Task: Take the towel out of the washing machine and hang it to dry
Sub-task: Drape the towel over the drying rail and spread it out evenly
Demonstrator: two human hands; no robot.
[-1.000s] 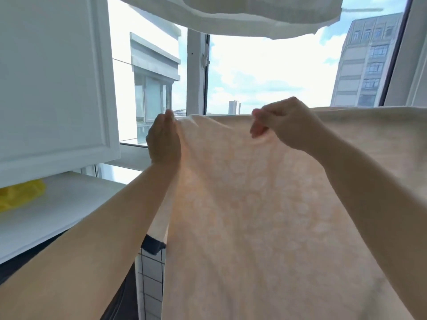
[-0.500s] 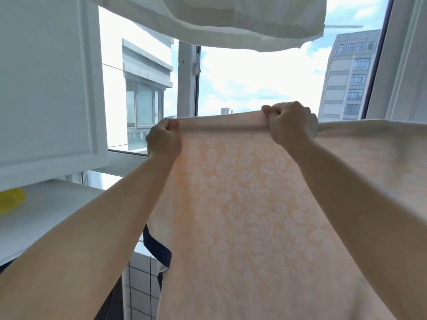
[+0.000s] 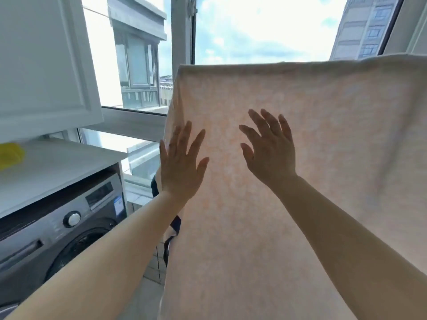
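The pale peach towel (image 3: 323,125) hangs spread out in front of the window, its top edge level across the view; whatever bears it is hidden behind the fabric. My left hand (image 3: 180,167) lies flat with spread fingers against the towel near its left edge. My right hand (image 3: 270,151) is open with fingers fanned, at the towel's face a little to the right; whether it touches the cloth I cannot tell. The grey washing machine (image 3: 60,229) stands at the lower left with its round door shut.
A white cabinet door (image 3: 46,65) stands open at the upper left above a white shelf (image 3: 57,167) holding a yellow object (image 3: 10,154). A dark cloth (image 3: 172,229) hangs behind the towel's left edge. The window frame (image 3: 182,31) and tiled floor lie beyond.
Both hands have let go of the towel's top edge and dropped lower, now open against its face. The view has tilted down, bringing the washing machine into sight.
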